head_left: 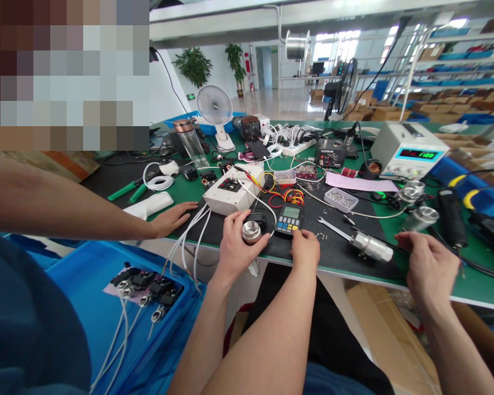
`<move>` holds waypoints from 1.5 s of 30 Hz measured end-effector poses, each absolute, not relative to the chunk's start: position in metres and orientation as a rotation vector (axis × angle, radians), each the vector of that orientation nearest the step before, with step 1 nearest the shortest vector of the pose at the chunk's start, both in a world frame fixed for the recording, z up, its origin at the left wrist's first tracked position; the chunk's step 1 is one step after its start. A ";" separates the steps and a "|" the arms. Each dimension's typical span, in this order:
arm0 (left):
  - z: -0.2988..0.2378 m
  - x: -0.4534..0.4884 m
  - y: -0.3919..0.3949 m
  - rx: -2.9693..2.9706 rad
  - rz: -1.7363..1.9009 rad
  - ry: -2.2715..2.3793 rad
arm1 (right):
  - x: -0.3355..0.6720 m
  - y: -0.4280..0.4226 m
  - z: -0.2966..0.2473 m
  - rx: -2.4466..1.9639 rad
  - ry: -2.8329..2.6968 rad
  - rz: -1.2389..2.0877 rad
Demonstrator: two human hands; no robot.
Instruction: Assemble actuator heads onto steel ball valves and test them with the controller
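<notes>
Cluttered green workbench (481, 280) in a bright workshop, with shelves and cartons far behind and a black mat (333, 252) along its near edge. Right at that edge sits the short polished silver metal cylinder (251, 231). The left hand (233, 247) is wrapped round it, fingers over the far side and thumb hooked under the near side, so it is gripped by its side wall. It looks solid and stiff, dense for its size, and that shiny skin reads as slippery. A full wrap round the barrel seems a safer hold than a fingertip pinch on the rim. Just beside it at 2 o'clock lies the dark handheld meter with a green display and yellow and blue keys (288, 218). The right hand (305, 249) is curled knuckles-up at the meter's lower edge; whether a finger presses a key I cannot tell. At 11 o'clock is the white plastic box with a black socket (230, 193), with white cables (189, 241) spilling off the bench near it. Red and yellow wires (290, 196) coil at 1 o'clock. Out at 9 o'clock a co-worker's hand (170, 218) lies flat and spread on the bench. At 3 o'clock, well apart, another person's hand (428, 263) hangs loosely open beside a silver steel barrel (370, 248). Down at 7 o'clock, a blue plastic bin (86, 269) holds black cabled parts (148, 288).
</notes>
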State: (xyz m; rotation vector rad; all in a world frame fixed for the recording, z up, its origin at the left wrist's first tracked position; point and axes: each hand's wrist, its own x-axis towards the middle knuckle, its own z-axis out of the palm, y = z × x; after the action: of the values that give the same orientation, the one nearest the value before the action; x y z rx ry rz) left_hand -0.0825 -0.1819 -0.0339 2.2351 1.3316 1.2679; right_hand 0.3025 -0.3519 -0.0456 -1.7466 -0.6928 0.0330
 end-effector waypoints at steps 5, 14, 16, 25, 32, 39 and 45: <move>-0.033 -0.082 -0.182 2.239 1.267 1.331 | 0.302 -0.352 -0.043 -1.743 -0.695 0.049; -0.034 -0.083 -0.182 2.242 1.269 1.338 | 0.302 -0.352 -0.043 -1.749 -0.681 0.052; -0.034 -0.083 -0.182 2.242 1.269 1.337 | 0.302 -0.352 -0.043 -1.750 -0.684 0.057; -0.034 -0.082 -0.182 2.245 1.278 1.333 | 0.301 -0.352 -0.041 -1.763 -0.684 0.064; -0.034 -0.082 -0.182 2.243 1.274 1.337 | 0.301 -0.352 -0.040 -1.767 -0.678 0.065; -0.032 -0.082 -0.182 2.243 1.268 1.343 | 0.301 -0.351 -0.042 -1.766 -0.668 0.046; -0.033 -0.083 -0.181 2.231 1.266 1.353 | 0.301 -0.351 -0.042 -1.752 -0.668 0.042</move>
State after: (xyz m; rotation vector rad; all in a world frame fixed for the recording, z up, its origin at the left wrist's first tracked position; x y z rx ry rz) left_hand -0.0831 -0.1805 -0.0328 2.2314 1.3528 1.2660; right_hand 0.3010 -0.3512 -0.0425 -1.7524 -0.6680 0.0424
